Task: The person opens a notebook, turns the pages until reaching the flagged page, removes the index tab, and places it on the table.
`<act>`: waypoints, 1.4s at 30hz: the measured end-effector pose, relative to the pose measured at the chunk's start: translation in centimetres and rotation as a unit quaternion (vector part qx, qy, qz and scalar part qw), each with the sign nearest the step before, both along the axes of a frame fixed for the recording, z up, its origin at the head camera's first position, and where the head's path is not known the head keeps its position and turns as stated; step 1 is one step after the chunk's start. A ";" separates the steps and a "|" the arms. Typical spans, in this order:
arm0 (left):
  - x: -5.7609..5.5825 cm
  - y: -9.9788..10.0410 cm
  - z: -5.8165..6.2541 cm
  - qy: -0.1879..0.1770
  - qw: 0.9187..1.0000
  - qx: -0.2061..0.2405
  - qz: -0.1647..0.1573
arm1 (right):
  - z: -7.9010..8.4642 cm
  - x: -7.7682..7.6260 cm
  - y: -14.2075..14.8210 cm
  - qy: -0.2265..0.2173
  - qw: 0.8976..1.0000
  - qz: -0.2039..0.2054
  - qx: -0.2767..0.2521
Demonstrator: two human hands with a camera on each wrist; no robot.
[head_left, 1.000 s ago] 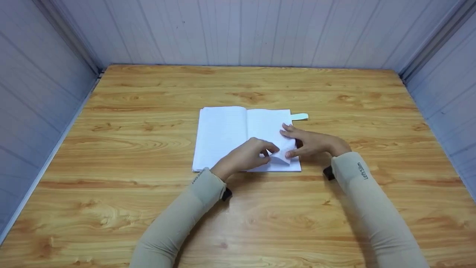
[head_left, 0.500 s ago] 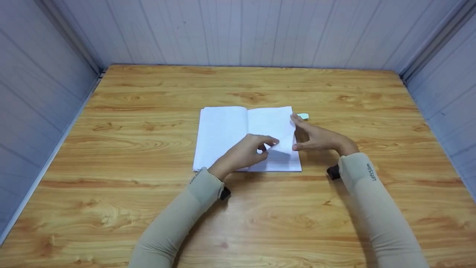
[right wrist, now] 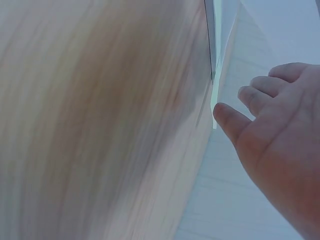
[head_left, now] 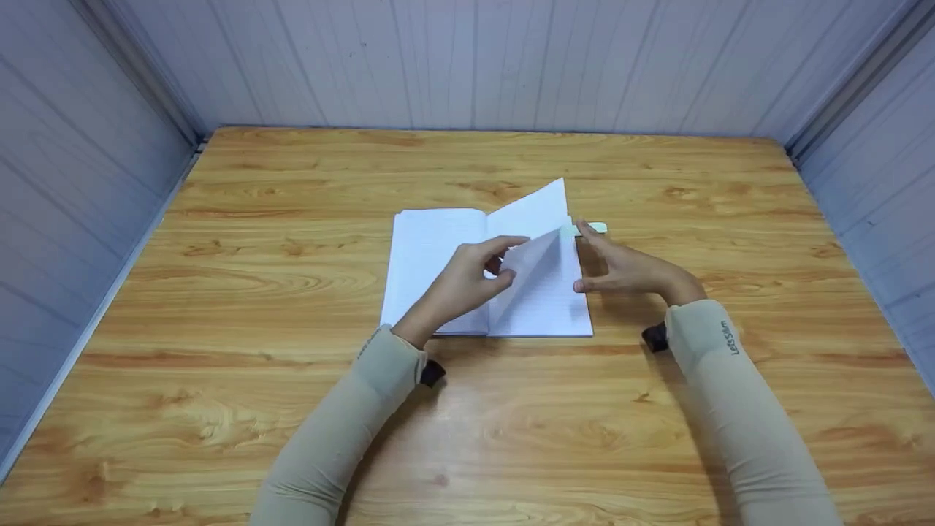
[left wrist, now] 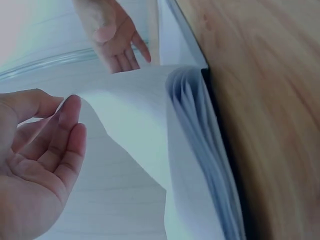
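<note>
An open notebook (head_left: 431, 248) with white, faintly lined pages lies on the table. My left hand (head_left: 464, 274) pinches the near corner of a right-hand page (head_left: 537, 259) between thumb and fingers; the page curls up and leans left. In the left wrist view that page (left wrist: 130, 105) bends between the fingertips and the spine. My right hand (head_left: 635, 272) hovers at the notebook's right edge with fingers extended, holding nothing. Close to its fingertips, a pale strip (head_left: 597, 228) sticks out from the notebook; the right wrist view shows the strip (right wrist: 215, 100) beside the index fingertip.
The wood-grain table (head_left: 292, 183) stretches around the notebook on all sides. White panelled walls (head_left: 511, 66) enclose its back, left and right. Dark wrist devices (head_left: 433, 373) sit below the beige sleeves (head_left: 730, 394).
My left hand has moved left and away from me, lifting the page off the right side. My right hand has let go of the page edge and shifted slightly right.
</note>
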State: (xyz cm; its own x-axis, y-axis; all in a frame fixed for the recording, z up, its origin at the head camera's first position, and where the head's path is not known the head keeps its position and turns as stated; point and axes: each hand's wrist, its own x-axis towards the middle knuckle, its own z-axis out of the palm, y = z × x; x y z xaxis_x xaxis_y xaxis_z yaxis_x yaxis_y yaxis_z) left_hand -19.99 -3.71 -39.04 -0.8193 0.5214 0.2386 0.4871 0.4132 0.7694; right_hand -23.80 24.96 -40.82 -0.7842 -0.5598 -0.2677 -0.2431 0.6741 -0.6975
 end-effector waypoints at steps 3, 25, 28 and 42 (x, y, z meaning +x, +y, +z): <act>-0.1 -0.7 0.3 0.006 1.000 0.023 0.015 | 0.0 0.0 -0.1 0.005 1.000 0.009 0.002; -0.6 -4.6 0.9 -0.003 0.994 0.090 0.068 | -0.4 -0.1 -0.5 0.002 0.998 0.041 0.052; -0.7 -5.1 0.7 0.027 0.995 0.074 0.060 | -0.5 -0.1 -0.5 0.000 0.998 0.043 0.054; -1.0 -8.0 0.3 0.089 0.995 -0.047 0.002 | -0.8 0.2 -1.1 -0.001 0.997 0.053 0.050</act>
